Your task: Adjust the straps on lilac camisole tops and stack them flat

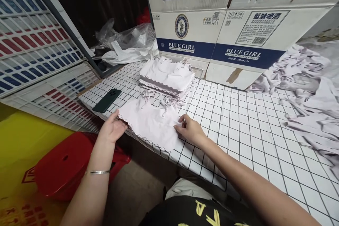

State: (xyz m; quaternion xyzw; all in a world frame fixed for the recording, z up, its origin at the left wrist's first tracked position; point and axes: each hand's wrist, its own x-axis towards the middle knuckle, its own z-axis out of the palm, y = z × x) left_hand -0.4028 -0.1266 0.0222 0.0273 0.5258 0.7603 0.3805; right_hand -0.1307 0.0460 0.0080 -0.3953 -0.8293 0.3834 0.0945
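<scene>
A pale pinkish-white camisole [148,122] with thin straps and a wavy hem lies spread at the table's front edge, its hem towards me. At its left edge, my left hand [113,127] is turned palm inward with fingers apart, touching or very near the fabric. My right hand [189,129] pinches the camisole's right edge between thumb and fingers. Just behind it sits a neat stack of similar camisoles [166,76], straps on top.
A dark phone [107,100] lies left on the grid-patterned tablecloth [225,127]. Large Blue Girl beer cartons [196,24] stand behind. Loose pale garments [312,88] heap at right. Plastic bags [127,42] lie at back left. A red stool [63,162] and plastic crates [34,39] stand left.
</scene>
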